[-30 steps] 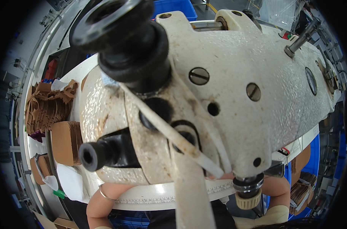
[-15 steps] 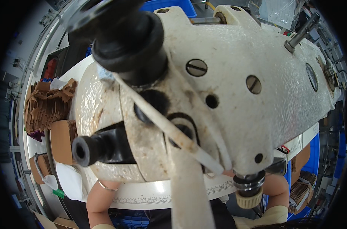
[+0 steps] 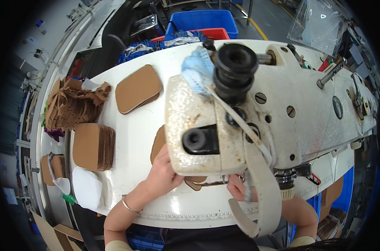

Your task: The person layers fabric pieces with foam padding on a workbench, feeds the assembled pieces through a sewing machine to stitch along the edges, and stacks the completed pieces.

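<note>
Handling at the machine: The left hand (image 3: 164,170) and right hand (image 3: 236,187) work at brown pieces beneath the white sewing machine (image 3: 190,104), close to the worktop's (image 3: 135,138) front edge. We judge that steady, light guidance serves best here: layers flat, edges even, fingertips clear of the spot the machine's head hides.
Left fingers: Curled beside the brown panel (image 3: 157,141), their tips lost behind the head; we cannot tell whether they grip it.
Right fingers: Partly behind the curved white arm (image 3: 267,201), near the end of the lower piece (image 3: 194,185); we cannot tell whether they pinch.
Brown panel: It lies left of the head, partly covered, its visible edge curved, its face plain tan-brown.
Lower piece: Brown, dark along one edge, nearer the front edge; we cannot tell if it joins the panel.
Worktop's left edge: We see a stack of rounded-corner brown panels (image 3: 91,146).
</note>
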`<move>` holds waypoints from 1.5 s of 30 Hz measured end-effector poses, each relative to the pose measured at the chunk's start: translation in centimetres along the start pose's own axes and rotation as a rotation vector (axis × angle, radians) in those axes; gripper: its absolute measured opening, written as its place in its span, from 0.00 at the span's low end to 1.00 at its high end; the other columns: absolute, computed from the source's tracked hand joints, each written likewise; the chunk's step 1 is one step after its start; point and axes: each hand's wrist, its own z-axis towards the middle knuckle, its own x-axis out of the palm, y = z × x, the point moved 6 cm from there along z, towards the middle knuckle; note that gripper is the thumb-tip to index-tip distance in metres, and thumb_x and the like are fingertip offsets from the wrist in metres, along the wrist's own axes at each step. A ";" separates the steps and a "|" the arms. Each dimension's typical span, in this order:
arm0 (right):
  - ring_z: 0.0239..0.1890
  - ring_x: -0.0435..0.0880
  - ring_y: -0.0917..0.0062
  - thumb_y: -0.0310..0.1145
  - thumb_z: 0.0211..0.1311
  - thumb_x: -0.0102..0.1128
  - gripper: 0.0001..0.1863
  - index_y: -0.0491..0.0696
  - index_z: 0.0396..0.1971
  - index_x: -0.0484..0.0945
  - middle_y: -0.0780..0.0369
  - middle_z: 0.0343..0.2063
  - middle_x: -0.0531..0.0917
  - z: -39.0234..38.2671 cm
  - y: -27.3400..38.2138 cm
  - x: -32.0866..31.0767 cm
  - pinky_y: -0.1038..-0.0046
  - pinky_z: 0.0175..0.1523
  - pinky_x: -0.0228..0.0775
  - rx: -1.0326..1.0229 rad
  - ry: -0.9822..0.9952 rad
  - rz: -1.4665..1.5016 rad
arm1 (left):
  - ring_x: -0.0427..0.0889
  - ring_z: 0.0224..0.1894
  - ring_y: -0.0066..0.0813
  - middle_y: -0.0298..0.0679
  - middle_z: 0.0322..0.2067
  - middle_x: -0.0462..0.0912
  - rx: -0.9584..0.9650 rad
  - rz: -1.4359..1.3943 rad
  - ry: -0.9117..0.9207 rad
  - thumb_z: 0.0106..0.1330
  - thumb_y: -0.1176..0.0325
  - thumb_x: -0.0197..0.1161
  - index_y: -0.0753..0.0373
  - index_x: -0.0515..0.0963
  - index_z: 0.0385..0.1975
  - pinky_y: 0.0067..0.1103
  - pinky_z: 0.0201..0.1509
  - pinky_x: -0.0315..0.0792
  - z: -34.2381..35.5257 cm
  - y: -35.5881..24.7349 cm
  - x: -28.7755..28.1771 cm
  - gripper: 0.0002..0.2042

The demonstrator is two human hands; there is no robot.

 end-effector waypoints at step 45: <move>0.53 0.76 0.65 0.30 0.54 0.58 0.17 0.45 0.45 0.77 0.54 0.48 0.76 16.1 -30.1 1.1 0.61 0.55 0.68 0.455 0.390 -0.268 | 0.62 0.67 0.51 0.51 0.63 0.65 -0.287 0.186 0.192 0.58 0.70 0.63 0.69 0.68 0.59 0.43 0.69 0.55 -7.3 -3.4 -1.9 0.27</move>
